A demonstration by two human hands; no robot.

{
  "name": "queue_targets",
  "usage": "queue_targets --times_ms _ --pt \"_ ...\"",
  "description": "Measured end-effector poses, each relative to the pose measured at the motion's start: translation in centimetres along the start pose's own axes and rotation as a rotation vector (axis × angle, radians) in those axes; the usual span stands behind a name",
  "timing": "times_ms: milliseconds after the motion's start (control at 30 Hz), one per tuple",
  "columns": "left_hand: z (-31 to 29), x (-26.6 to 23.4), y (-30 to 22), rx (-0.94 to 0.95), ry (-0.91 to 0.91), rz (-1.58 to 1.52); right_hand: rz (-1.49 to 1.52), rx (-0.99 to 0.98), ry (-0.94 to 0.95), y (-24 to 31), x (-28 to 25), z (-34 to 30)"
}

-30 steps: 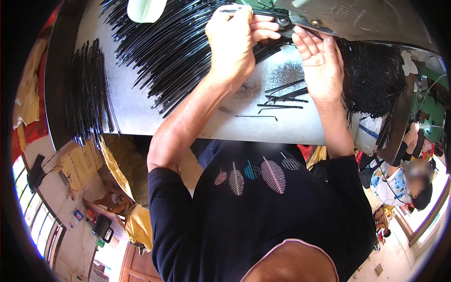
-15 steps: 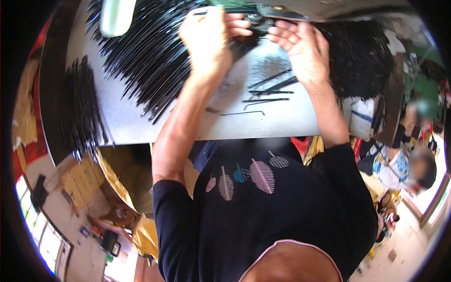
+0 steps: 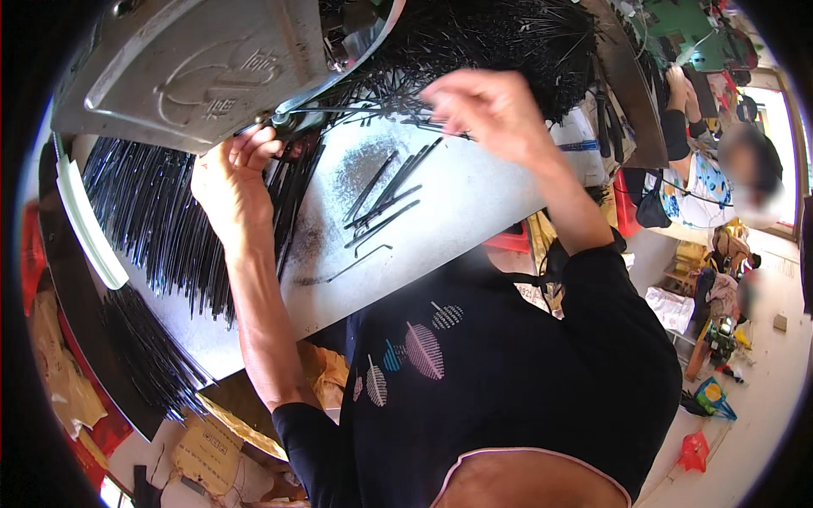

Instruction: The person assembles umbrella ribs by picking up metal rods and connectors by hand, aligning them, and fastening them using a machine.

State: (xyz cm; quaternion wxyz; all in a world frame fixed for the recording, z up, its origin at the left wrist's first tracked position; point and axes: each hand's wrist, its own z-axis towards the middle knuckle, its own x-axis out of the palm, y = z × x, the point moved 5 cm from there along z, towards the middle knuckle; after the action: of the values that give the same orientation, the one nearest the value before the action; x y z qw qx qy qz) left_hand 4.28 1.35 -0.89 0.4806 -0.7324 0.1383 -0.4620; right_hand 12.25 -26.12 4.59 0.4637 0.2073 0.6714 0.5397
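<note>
- In the head view, the left hand (image 3: 235, 182) is up by the big gray metal machine (image 3: 203, 76), under its lower edge.
- Its fingers are bent and close together, right by a small dark metal part (image 3: 286, 121). I cannot tell if they are pinching anything, because the tips are partly hidden.
- The right hand (image 3: 491, 110) is out to the right, over the far part of the table (image 3: 474, 195). It looks blurry. Its fingers are loosely bent, and I cannot tell if there is anything in them.
- A thin dark rod (image 3: 360, 108) runs sideways from near the small metal part toward the right hand.
- The main pile of black rods (image 3: 161, 220) lies on the table beside the left hand, and some of it is behind that wrist. The rods lie mostly side by side.
- A smaller black bunch (image 3: 148, 356) is at the table's left end, with its tips poking over the front edge.
- A messy black heap (image 3: 517, 51) sits at the back, just past the right hand.
- A few loose rods (image 3: 385, 203) lie between the two arms.
- One thin bent rod (image 3: 364, 258) lies nearer the front edge.
- A long pale green piece (image 3: 91, 224) hangs at the left, next to the main pile.
- Another person (image 3: 703, 182) is far off at the right.
</note>
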Motion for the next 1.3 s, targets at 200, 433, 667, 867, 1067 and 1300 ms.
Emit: queue_targets --times_ms 200,433,667,867,1067,1300 --pt "-2.4 1.5 0.1 -0.103 0.187 0.035 -1.201 -0.419 -0.257 2.4 -7.9 0.1" --pt "-4.8 -0.4 -0.2 -0.324 0.258 -0.037 -1.094 -0.635 -0.215 3.4 -7.6 1.2" --pt "-5.4 0.4 0.3 -0.398 0.202 -0.139 -0.882 -0.933 -0.008 4.8 5.7 1.6" --pt "-5.1 1.0 1.4 -0.327 0.087 -0.004 -0.372 -0.545 0.074 3.6 11.0 3.3" --pt "-4.7 1.2 0.2 -0.094 0.108 0.296 0.34 -0.038 0.138 1.2 12.1 4.4" --pt "-4.3 1.0 -0.1 0.032 0.133 0.443 0.404 0.046 0.17 0.6 12.9 4.5"
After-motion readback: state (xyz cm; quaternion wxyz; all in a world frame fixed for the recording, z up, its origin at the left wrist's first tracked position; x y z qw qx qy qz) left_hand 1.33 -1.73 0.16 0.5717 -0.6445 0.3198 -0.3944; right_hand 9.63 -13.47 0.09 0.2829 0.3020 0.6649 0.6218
